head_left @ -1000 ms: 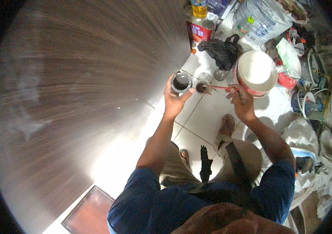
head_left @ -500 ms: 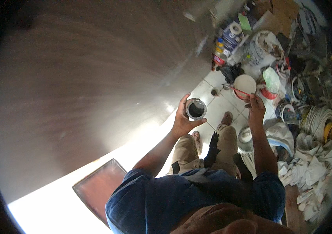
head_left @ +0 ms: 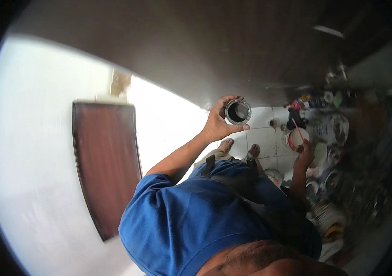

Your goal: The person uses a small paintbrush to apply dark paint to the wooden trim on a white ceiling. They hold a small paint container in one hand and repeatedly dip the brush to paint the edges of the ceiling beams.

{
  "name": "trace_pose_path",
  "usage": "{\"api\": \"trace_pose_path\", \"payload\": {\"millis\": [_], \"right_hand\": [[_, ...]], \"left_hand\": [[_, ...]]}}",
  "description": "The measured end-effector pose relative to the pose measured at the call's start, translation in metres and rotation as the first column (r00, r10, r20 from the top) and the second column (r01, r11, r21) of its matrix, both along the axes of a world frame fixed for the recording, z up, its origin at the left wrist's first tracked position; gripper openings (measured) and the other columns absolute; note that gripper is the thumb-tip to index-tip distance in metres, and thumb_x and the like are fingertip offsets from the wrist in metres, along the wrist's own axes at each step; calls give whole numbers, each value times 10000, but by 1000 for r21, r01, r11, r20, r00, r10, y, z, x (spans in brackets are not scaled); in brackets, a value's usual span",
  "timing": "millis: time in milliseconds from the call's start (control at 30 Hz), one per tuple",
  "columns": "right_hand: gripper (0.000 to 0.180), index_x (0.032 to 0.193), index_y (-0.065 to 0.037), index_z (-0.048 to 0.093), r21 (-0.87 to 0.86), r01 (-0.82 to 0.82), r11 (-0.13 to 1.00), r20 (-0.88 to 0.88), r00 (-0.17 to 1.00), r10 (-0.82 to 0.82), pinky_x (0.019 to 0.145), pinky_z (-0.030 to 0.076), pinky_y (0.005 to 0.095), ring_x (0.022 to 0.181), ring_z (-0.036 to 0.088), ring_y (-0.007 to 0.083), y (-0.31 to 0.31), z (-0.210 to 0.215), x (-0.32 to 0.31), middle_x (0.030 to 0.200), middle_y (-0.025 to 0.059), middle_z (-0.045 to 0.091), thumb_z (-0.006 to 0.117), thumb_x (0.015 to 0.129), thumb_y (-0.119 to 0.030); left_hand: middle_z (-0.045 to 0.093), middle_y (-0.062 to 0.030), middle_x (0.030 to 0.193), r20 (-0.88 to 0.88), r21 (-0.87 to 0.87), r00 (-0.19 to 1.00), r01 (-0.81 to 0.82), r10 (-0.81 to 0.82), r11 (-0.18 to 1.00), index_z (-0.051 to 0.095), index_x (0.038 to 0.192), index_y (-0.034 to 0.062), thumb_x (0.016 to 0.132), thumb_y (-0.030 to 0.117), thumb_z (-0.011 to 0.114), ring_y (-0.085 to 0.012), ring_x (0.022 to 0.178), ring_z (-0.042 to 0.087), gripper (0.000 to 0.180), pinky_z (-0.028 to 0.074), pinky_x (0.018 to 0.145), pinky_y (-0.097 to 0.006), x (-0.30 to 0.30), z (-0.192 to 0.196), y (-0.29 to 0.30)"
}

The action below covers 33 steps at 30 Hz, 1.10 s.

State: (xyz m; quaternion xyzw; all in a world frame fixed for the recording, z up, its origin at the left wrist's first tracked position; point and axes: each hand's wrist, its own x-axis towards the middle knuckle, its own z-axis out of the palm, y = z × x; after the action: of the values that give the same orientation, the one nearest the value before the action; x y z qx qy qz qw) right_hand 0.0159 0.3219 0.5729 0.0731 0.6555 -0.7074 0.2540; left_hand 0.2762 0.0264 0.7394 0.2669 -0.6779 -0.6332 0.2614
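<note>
Hands: left (head_left: 215,125) gripping tin (head_left: 237,112), right (head_left: 304,155) brush (head_left: 296,129).

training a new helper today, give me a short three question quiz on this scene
1. True or false: the left hand holds the small round metal can with a dark inside.
2. Which hand holds the thin red-handled stick over the white round bucket on the white tiled floor?
3. The person's short-sleeved shirt is: A) red B) blue C) white

Key: 1 true; 2 the right hand; 3 B
</note>
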Motion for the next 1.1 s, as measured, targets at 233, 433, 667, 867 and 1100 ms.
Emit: {"api": "trace_pose_path", "payload": {"millis": [233,433,667,867,1100], "right_hand": [[325,1235,25,662,150,-517,843,-176,825,538,666,500,244,764,623,107,-99,13,49,906,45,679,641,939,-109],[214,1040,-5,680,632,-464,621,-692,23,722,754,529,365,838,666,237,-183,23,117,974,126,690,626,971,-200],[188,1029,24,654,983,-180,-41,6,-189,982,863,489,471,996,633,432,-213,-48,138,1018,240,666,563,959,-126],[196,1050,7,646,902,-265,-340,280,-240,929,846,493,467,981,644,418,-265,-83,230,992,230,671,570,960,-150],[208,1074,-13,637,852,-437,-289,115,-383,917,826,497,462,964,656,403,-409,-90,376,962,219,677,578,961,-178]], "left_hand": [[551,-149,1384,-104,39,890,-442,444,896,413,1375,-6,656,83,919,-221,1258,554,884,440,1096,-361,144,6,36],[568,-123,1359,-90,80,732,-671,676,737,406,1397,-2,684,40,884,-200,1241,561,859,457,1072,-348,251,-17,22],[601,-111,1299,-112,133,623,-762,774,633,443,1398,8,708,48,868,-185,1203,582,812,467,1049,-338,365,-40,-43],[619,-89,1264,-33,167,580,-800,814,577,483,1400,1,721,63,867,-164,1166,596,783,463,1048,-329,482,-14,-93],[606,-120,1261,-64,254,470,-846,880,470,435,1411,-64,733,92,884,-179,1169,591,828,478,1038,-332,567,-19,-167]]}}
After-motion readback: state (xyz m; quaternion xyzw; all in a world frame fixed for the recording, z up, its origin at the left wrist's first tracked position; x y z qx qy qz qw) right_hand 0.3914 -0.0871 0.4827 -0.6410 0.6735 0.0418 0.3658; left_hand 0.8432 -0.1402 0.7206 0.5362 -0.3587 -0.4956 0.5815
